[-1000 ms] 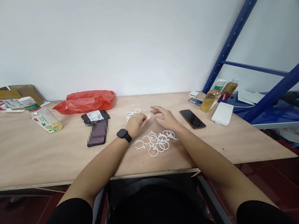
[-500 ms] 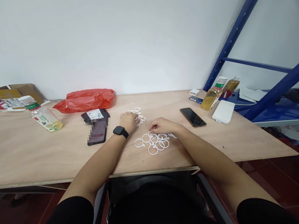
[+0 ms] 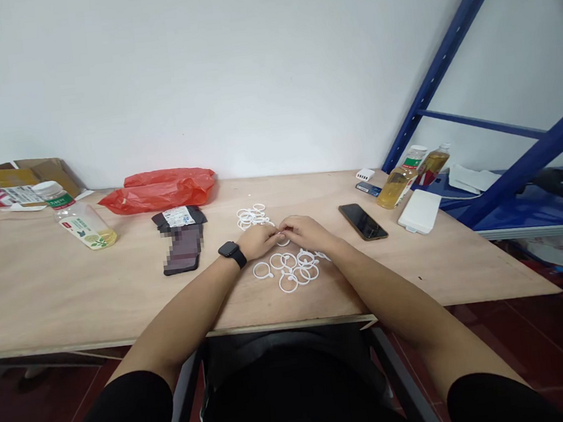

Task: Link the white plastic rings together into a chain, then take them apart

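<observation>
My left hand (image 3: 259, 241), with a black watch on its wrist, and my right hand (image 3: 306, 232) meet fingertip to fingertip above the table. Between them hangs a white plastic curtain ring (image 3: 283, 242), pinched by the fingers of both hands; its upper part is covered by the fingertips. Nearer to me lies a loose group of white curtain rings (image 3: 289, 282), each with a small eyelet. Just beyond my left hand is a second pile of white rings (image 3: 252, 218), lying close together.
A phone (image 3: 363, 221), a white case (image 3: 420, 211) and a drink bottle (image 3: 401, 178) stand or lie to the right. On the left are a black packet (image 3: 179, 217), a dark phone (image 3: 183, 249), a red plastic bag (image 3: 163, 190), a tilted bottle (image 3: 84, 221) and a cardboard box (image 3: 31, 178).
My left hand has come back from the far ring pile towards my right hand. My right hand has lifted slightly away from the near rings, with a ring at its fingertips.
</observation>
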`<state>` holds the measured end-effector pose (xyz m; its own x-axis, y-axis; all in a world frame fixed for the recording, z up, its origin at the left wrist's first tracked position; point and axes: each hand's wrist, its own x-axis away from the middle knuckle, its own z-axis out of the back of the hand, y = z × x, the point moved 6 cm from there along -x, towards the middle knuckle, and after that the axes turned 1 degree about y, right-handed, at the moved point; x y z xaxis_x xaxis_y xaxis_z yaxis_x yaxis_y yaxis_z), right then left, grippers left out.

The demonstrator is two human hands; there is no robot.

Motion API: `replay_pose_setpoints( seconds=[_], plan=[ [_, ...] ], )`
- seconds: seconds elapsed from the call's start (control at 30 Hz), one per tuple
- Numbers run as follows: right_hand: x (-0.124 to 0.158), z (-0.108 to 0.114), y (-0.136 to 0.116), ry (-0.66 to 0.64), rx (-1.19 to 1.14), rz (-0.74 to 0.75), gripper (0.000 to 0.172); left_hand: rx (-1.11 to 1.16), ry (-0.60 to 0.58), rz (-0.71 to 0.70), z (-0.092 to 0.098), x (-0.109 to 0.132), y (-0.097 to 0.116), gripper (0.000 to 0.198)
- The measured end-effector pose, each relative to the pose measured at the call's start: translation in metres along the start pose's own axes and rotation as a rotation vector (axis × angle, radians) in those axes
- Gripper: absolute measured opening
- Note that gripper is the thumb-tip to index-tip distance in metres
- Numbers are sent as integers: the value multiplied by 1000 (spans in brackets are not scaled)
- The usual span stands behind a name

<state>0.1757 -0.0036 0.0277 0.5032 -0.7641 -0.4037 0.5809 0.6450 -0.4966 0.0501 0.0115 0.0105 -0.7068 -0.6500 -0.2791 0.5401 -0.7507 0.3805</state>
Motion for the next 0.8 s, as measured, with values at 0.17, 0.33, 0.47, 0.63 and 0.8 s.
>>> replay_pose_setpoints(
  seconds=[0.17, 0.33, 0.47, 0.63, 0.8],
  plan=[
    [1, 9, 3, 151, -161, -96, 26, 2, 94, 8, 9, 1, -1, 40],
    [2, 12, 3, 202, -214, -151, 22, -7, 111, 8, 12, 1, 3, 40],
    [0, 12, 3, 233, -149, -180, 13, -10, 97, -46, 10, 0, 11, 38],
    [-2, 11, 8, 212, -191, -207, 23, -48, 100, -67, 7, -3, 15, 40],
    [1, 29, 34, 201, -162, -184, 61, -202, 244, 77, 28, 0, -10, 41]
  ],
)
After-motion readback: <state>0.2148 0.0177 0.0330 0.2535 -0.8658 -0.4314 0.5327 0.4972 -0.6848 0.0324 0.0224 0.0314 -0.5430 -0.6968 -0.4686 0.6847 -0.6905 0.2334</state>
